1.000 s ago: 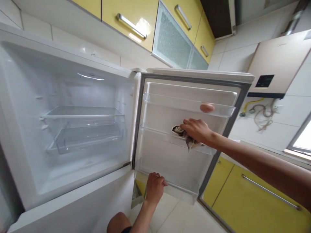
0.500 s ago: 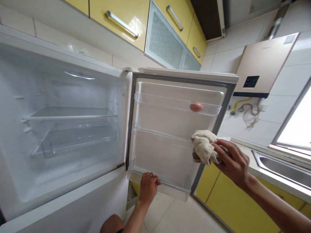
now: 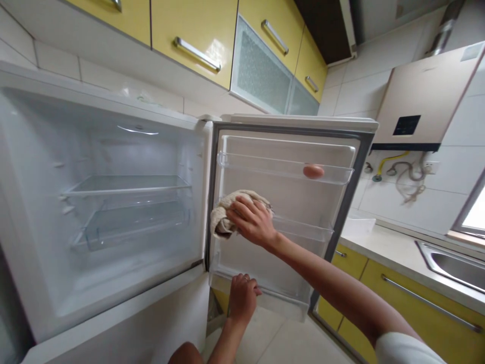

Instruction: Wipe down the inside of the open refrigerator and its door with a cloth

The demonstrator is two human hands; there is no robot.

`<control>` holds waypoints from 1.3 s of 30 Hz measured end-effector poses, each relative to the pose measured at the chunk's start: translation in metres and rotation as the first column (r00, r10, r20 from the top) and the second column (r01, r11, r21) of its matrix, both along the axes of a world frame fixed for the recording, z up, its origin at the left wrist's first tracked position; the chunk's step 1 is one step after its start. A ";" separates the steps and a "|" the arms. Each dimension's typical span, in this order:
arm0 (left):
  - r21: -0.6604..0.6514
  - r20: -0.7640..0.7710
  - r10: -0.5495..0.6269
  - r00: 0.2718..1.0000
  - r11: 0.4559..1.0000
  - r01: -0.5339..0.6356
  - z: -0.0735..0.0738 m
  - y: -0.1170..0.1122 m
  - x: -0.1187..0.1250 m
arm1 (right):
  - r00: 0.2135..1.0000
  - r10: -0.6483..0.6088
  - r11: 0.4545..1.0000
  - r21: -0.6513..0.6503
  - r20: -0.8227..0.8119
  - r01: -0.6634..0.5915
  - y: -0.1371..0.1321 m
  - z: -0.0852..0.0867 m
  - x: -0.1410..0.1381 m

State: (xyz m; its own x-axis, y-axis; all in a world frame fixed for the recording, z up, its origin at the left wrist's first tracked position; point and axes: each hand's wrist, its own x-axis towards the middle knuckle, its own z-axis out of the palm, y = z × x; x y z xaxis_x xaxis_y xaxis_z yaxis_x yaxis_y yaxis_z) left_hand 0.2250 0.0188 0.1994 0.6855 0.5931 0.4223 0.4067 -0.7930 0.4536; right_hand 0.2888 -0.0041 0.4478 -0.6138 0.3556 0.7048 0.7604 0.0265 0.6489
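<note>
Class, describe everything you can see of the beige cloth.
The beige, towel-like fabric cloth is bunched and creased, with a rolled fold at its left end. The right hand grasps it in front of the open white fridge door, towards the hinge side; contact with the door is unclear.

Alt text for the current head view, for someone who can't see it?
A person's right hand holds a beige cloth near the hinge side of an open fridge door; the left hand is at the bottom door shelf. A brown egg sits in the top door shelf; yellow cabinets hang above.
</note>
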 end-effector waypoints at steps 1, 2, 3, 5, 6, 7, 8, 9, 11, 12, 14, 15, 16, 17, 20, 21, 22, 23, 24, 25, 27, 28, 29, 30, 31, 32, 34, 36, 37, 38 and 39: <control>-0.007 -0.006 0.004 1.000 1.000 -0.004 0.000 0.000 0.001 | 0.996 -0.053 0.993 -0.113 -0.076 0.044 0.014 0.008 -0.013; -0.015 -0.013 0.008 1.000 1.000 -0.008 0.000 0.000 0.001 | 0.981 -0.116 0.968 -0.238 -0.155 0.077 0.027 0.017 -0.024; -0.020 -0.020 0.011 1.000 1.000 -0.012 0.001 0.000 0.001 | 0.954 -0.186 0.931 -0.351 -0.234 0.095 0.039 0.027 -0.035; -0.026 -0.030 0.013 0.999 1.000 -0.013 0.001 0.001 0.000 | 0.875 -0.328 0.851 -0.514 -0.356 0.110 0.061 0.050 -0.049; -0.028 -0.033 0.011 0.999 1.000 -0.011 0.001 0.001 -0.001 | 0.839 -0.383 0.815 -0.568 -0.386 0.111 0.069 0.061 -0.053; -0.030 -0.035 0.007 0.999 1.000 -0.008 0.001 0.001 -0.001 | 0.809 -0.424 0.786 -0.608 -0.408 0.106 0.077 0.070 -0.054; -0.031 -0.036 0.002 0.999 1.000 -0.003 0.001 0.002 -0.003 | 0.787 -0.452 0.759 -0.645 -0.419 0.093 0.082 0.078 -0.053; -0.032 -0.036 -0.004 0.999 0.999 0.003 0.001 0.002 -0.004 | 0.772 -0.469 0.737 -0.672 -0.429 0.075 0.086 0.084 -0.050; -0.035 -0.035 -0.015 0.999 0.999 0.014 0.001 0.002 -0.006 | 0.746 -0.493 0.704 -0.709 -0.448 0.039 0.086 0.091 -0.040; -0.037 -0.033 -0.019 0.999 0.999 0.018 0.001 0.002 -0.006 | 0.730 -0.506 0.691 -0.723 -0.458 0.025 0.082 0.092 -0.032; -0.037 -0.030 -0.026 0.999 0.999 0.025 0.001 0.003 -0.007 | 0.681 -0.548 0.660 -0.751 -0.485 -0.004 0.070 0.092 -0.015; -0.036 -0.028 -0.030 0.999 0.999 0.028 0.001 0.003 -0.007 | 0.646 -0.577 0.639 -0.769 -0.500 -0.023 0.061 0.091 -0.006; -0.035 -0.028 -0.032 0.999 0.999 0.031 0.002 0.003 -0.007 | 0.606 -0.607 0.614 -0.787 -0.514 -0.052 0.052 0.091 0.004; -0.033 -0.028 -0.035 0.999 0.999 0.035 0.002 0.004 -0.007 | 0.566 -0.635 0.589 -0.804 -0.525 -0.085 0.041 0.091 0.014; -0.026 -0.030 -0.045 0.999 0.999 0.045 0.003 0.003 -0.008 | 0.487 -0.702 0.535 -0.836 -0.520 -0.123 0.007 0.095 0.042; -0.023 -0.031 -0.049 0.998 0.999 0.048 0.003 0.003 -0.008 | 0.486 -0.719 0.521 -0.848 -0.497 -0.096 -0.004 0.097 0.050; -0.020 -0.031 -0.053 0.998 0.998 0.052 0.004 0.003 -0.008 | 0.495 -0.737 0.507 -0.861 -0.460 -0.045 -0.016 0.099 0.056; -0.017 -0.031 -0.057 0.998 0.998 0.056 0.004 0.003 -0.009 | 0.508 -0.755 0.490 -0.871 -0.414 0.020 -0.028 0.102 0.062; -0.015 -0.032 -0.061 0.998 0.998 0.061 0.005 0.003 -0.009 | 0.522 -0.773 0.469 -0.879 -0.361 0.087 -0.040 0.104 0.066; -0.013 -0.033 -0.065 0.997 0.998 0.065 0.005 0.003 -0.010 | 0.532 -0.791 0.443 -0.883 -0.302 0.157 -0.052 0.106 0.069; -0.010 -0.035 -0.071 0.997 0.997 0.070 0.006 0.003 -0.010 | 0.529 -0.830 0.388 -0.863 -0.175 0.323 -0.075 0.109 0.070; -0.009 -0.037 -0.072 0.997 0.997 0.072 0.007 0.003 -0.011 | 0.519 -0.848 0.363 -0.834 -0.110 0.416 -0.087 0.108 0.070; -0.008 -0.038 -0.072 0.997 0.997 0.072 0.008 0.003 -0.011 | 0.503 -0.863 0.341 -0.790 -0.047 0.510 -0.098 0.107 0.068; -0.007 -0.040 -0.071 0.997 0.997 0.071 0.008 0.003 -0.011 | 0.486 -0.874 0.323 -0.737 0.009 0.594 -0.109 0.105 0.066; -0.006 -0.041 -0.068 0.997 0.998 0.067 0.008 0.002 -0.011 | 0.471 -0.880 0.313 -0.682 0.052 0.661 -0.119 0.102 0.064; -0.005 -0.041 -0.065 0.997 0.998 0.064 0.009 0.002 -0.011 | 0.460 -0.884 0.311 -0.633 0.081 0.709 -0.129 0.098 0.063; -0.005 -0.038 -0.060 0.997 0.998 0.060 0.008 0.002 -0.011 | 0.438 -0.895 0.322 -0.548 0.090 0.772 -0.143 0.089 0.061; -0.007 -0.031 -0.058 0.998 0.998 0.058 0.008 0.002 -0.011 | 0.406 -0.914 0.348 -0.468 0.025 0.812 -0.151 0.080 0.061; -0.010 -0.028 -0.059 0.998 0.998 0.059 0.007 0.002 -0.011 | 0.386 -0.922 0.362 -0.435 -0.034 0.825 -0.151 0.077 0.063; -0.014 -0.025 -0.061 0.998 0.998 0.060 0.007 0.003 -0.011 | 0.367 -0.925 0.374 -0.412 -0.100 0.831 -0.149 0.074 0.064; -0.018 -0.023 -0.061 0.998 0.998 0.060 0.006 0.003 -0.011 | 0.351 -0.922 0.388 -0.399 -0.165 0.831 -0.144 0.073 0.065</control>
